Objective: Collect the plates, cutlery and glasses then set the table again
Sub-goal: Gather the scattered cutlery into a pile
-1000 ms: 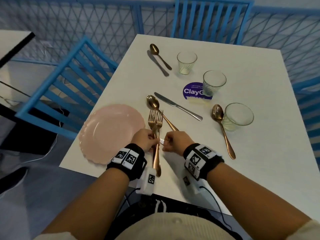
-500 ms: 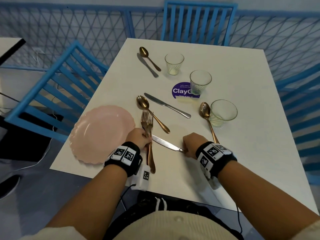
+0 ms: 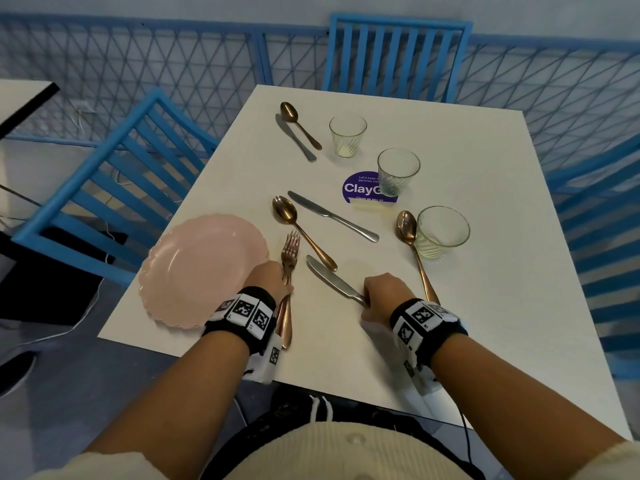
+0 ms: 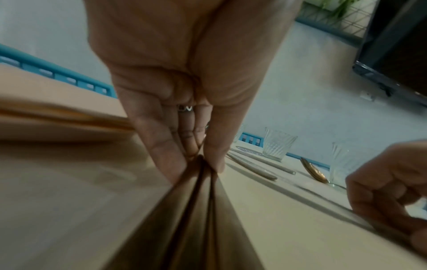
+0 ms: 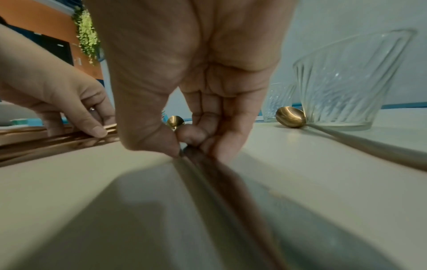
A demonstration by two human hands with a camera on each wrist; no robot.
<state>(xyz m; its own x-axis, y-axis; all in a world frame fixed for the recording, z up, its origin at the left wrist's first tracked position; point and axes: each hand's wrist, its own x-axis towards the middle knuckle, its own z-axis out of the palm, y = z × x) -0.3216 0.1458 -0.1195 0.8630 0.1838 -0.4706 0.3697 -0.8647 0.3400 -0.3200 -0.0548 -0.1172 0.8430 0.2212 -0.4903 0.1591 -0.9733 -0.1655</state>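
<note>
Two or more copper forks (image 3: 290, 251) lie stacked right of the pink plate (image 3: 194, 268). My left hand (image 3: 272, 280) pinches their handles (image 4: 201, 201) between thumb and fingers (image 4: 161, 157) on the table. A silver knife (image 3: 329, 277) lies slanted on the white table (image 3: 485, 306), blade toward the forks and apart from them. My right hand (image 3: 379, 294) pinches its handle (image 5: 208, 182) at the table surface. In the right wrist view my left hand (image 5: 69, 109) sits on the forks (image 5: 46, 144).
A copper spoon (image 3: 298, 230) and a second knife (image 3: 332, 216) lie just beyond my hands. Another spoon (image 3: 412, 244) lies beside a glass (image 3: 441, 232). Two more glasses (image 3: 398, 171) (image 3: 347, 135), a spoon (image 3: 299, 124) and a knife (image 3: 294, 138) stand farther back. Blue chairs (image 3: 114, 188) surround the table.
My right hand has drawn the silver knife out from the forks and slid it to the right. My left hand has stayed on the fork handles.
</note>
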